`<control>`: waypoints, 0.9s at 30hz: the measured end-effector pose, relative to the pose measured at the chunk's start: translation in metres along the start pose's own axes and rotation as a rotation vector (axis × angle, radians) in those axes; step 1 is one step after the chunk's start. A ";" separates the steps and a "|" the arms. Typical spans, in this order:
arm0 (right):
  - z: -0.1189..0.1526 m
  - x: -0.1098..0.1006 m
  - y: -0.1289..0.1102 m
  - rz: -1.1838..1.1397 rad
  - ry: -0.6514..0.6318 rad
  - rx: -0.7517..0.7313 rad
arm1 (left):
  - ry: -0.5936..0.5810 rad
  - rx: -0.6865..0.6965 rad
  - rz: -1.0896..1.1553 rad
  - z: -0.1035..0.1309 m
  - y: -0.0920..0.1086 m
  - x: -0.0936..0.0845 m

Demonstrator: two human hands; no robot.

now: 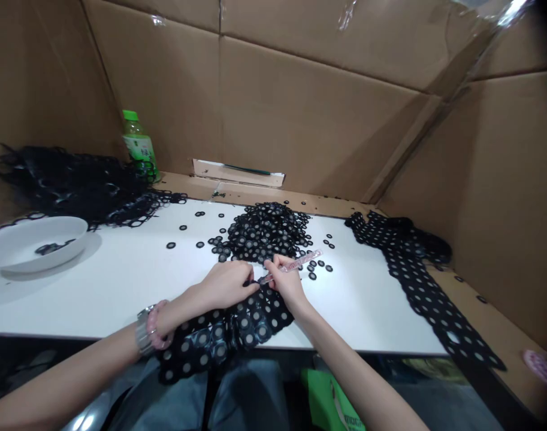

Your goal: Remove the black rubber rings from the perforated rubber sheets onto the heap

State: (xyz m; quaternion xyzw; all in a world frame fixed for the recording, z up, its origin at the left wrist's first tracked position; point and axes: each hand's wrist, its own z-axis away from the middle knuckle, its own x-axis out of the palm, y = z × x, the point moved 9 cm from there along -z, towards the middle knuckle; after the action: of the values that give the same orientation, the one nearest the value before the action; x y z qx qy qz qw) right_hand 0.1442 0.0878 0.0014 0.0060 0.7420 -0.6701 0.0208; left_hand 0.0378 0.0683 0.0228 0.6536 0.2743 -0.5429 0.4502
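My right hand (284,280) is closed around a slim, clear pinkish pen-like tool (300,261), its tip pointing down and left at a black sheet. That black sheet (237,329) carries rows of pale round spots and hangs over the table's front edge toward my lap. Pinched at its upper edge, close to the tool's tip, is my left hand (230,284), its thumb and fingers together. Just beyond both hands rises a heap of small black rings (268,230) with pale centres. Loose rings (312,276) lie scattered around it.
A white bowl (70,230) with a few black pieces stands at left. Behind it lies a tangle of black scrap strips (75,185) beside a green-capped bottle (141,146). Another spotted black strip (421,287) runs down the right side. Cardboard walls (300,108) enclose the white table (97,299).
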 end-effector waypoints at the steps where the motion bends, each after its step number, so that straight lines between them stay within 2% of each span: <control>1: 0.000 0.002 0.003 0.014 -0.006 -0.002 | -0.013 -0.006 0.039 -0.001 -0.002 0.003; 7: 0.002 0.001 0.006 0.115 -0.008 -0.029 | -0.087 -0.029 0.321 -0.005 -0.013 0.015; 11: 0.001 0.000 0.003 0.175 -0.007 -0.055 | -0.041 0.022 0.308 -0.006 -0.009 0.016; 21: 0.003 -0.001 0.006 0.194 -0.007 -0.051 | -0.041 -0.021 0.437 -0.007 -0.016 0.025; 27: 0.007 0.005 -0.011 0.369 -0.012 -0.198 | -0.011 0.014 0.513 -0.008 -0.019 0.030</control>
State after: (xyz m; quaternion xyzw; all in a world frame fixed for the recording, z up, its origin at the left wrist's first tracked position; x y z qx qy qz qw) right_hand 0.1389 0.0792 0.0112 0.1359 0.7905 -0.5786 0.1482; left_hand 0.0332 0.0804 -0.0111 0.7020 0.0932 -0.4164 0.5702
